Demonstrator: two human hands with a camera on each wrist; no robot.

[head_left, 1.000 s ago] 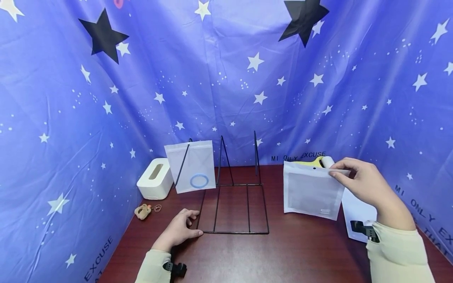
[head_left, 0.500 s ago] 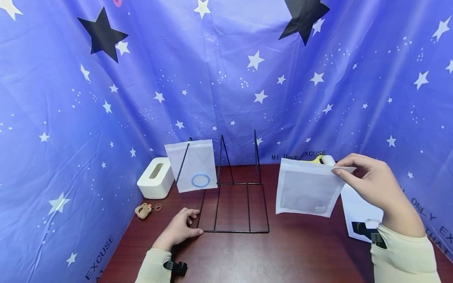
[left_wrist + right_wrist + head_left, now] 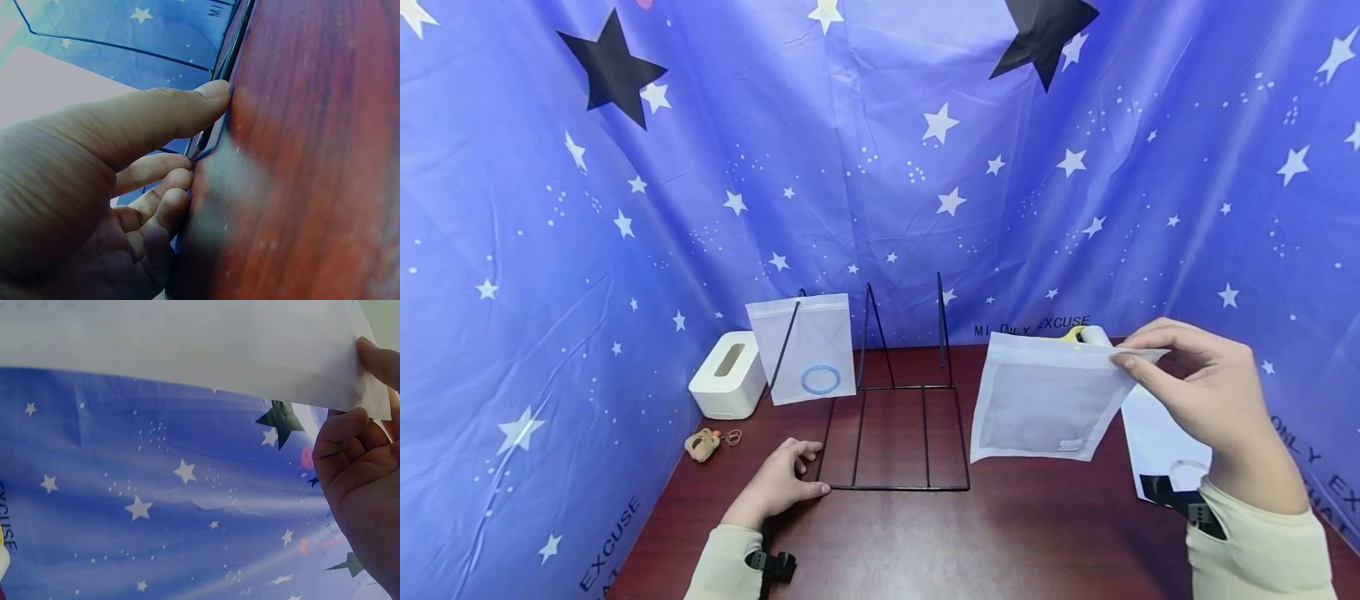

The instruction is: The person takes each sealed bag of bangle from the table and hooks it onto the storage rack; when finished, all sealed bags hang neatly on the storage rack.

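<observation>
My left hand holds the near left corner of a black wire rack, thumb on the wire and fingers curled at the corner in the left wrist view. On the rack's left prong hangs a whitish zip bag, with a blue ring showing low on it. To the right of the rack, my right hand pinches a second whitish zip bag by its upper right corner. This bag is raised and slightly tilted, and a darker shape shows faintly through it. The right wrist view catches the pinched corner closely.
A white tissue box stands left of the rack, with a small beige object on a cord before it. At right, a yellow-and-white item is partly hidden behind the held bag. A white flat piece lies under the right arm.
The bag in my right hand has swung a little left at its lower edge and tilted more, while the hand moved slightly right and up. My left hand stays at the rack corner.
</observation>
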